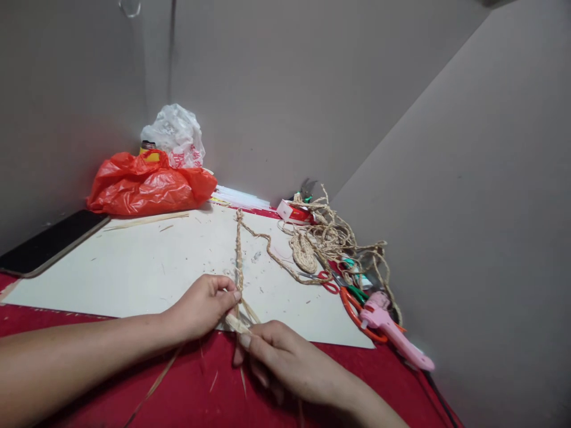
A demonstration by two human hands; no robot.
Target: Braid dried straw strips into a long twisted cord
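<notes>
A braided straw cord runs up the white board and bends off to the right toward a heap of cord. My left hand pinches the near end of this braid between thumb and fingers. Just to the right and closer to me, my right hand is closed on pale, flat straw strands that come out of the braid. Loose strand ends hang below both hands over the red cloth. Some of the right fingers are hidden under the hand.
At the right lie tangled straw cord, a coiled braid, red-handled scissors, larger orange-handled scissors and a pink glue gun. Back left are a red plastic bag, a white bag and a black phone. Grey walls enclose the table.
</notes>
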